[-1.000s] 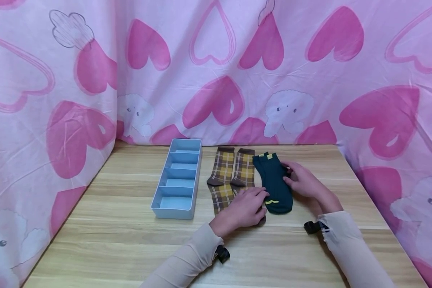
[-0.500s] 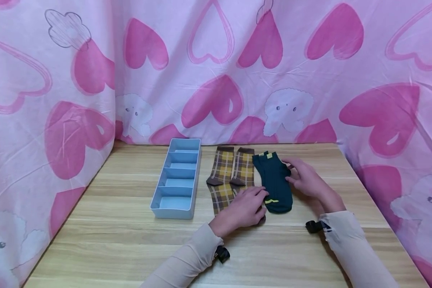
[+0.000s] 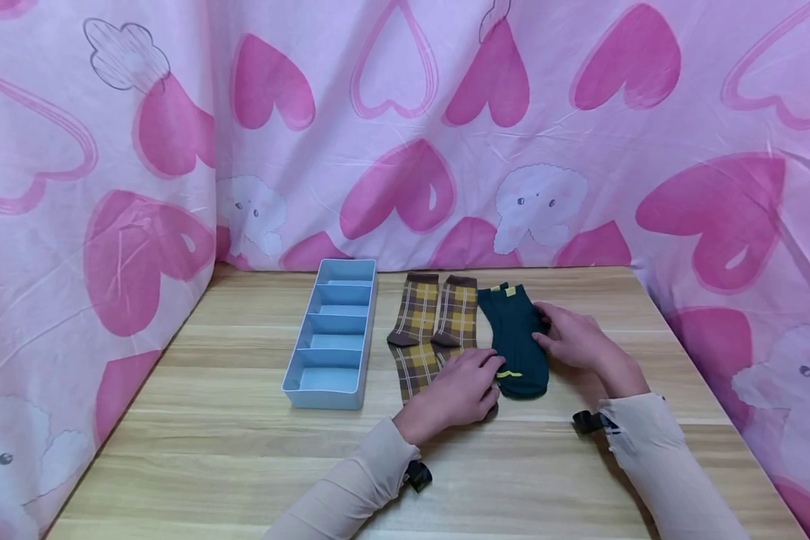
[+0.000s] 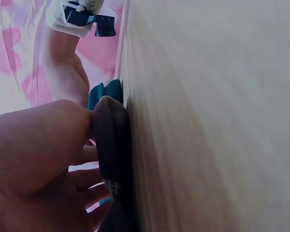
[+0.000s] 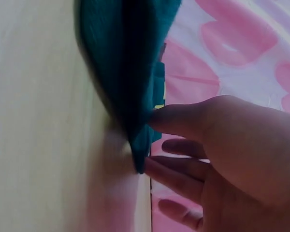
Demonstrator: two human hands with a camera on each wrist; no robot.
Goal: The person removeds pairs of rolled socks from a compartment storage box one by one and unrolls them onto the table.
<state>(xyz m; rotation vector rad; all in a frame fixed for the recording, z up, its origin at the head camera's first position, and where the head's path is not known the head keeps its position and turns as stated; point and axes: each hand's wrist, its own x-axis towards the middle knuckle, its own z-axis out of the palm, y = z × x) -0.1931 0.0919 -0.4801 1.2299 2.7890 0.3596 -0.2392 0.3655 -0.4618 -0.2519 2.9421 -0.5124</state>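
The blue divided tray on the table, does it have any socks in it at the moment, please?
No, in the head view all compartments of the blue tray show bare bottoms, while the socks lie beside it.

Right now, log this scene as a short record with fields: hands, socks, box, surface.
left hand: rests on the near end of the plaid socks, fingertips at the green sock's toe
right hand: grip pinches the right edge of the green sock
socks: plaid pair lies flat, the green sock just to its right
box: light blue, four compartments, left of the socks
surface: wooden table
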